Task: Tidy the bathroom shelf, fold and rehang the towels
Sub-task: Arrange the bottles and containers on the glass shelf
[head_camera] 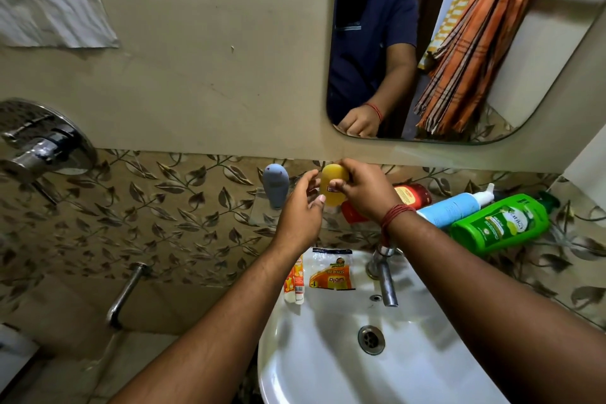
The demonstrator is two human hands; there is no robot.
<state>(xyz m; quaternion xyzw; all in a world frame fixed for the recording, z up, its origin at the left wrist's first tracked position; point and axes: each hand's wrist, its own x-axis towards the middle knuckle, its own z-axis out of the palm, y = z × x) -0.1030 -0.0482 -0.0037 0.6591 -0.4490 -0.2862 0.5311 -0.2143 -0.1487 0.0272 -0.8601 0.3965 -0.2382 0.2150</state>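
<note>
Above the white glossy sink, at the clear glass shelf: right hand clasps a rounded, translucent yellow bottle, fingers wrapped around it. Left hand half-open, fingertips at the bottle's side. Grey bottle upright just left. Green bottle lies tilted, right. Striped orange towel hangs, mirrored.

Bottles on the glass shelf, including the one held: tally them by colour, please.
Grey-blue: 1, upright at the left end
Yellow: 1, held in the right hand
Red: 1, lying down
Orange-red: 1, mostly hidden behind the right hand
Light blue: 1, lying down
Green: 1, lying down
Total: 6
</note>
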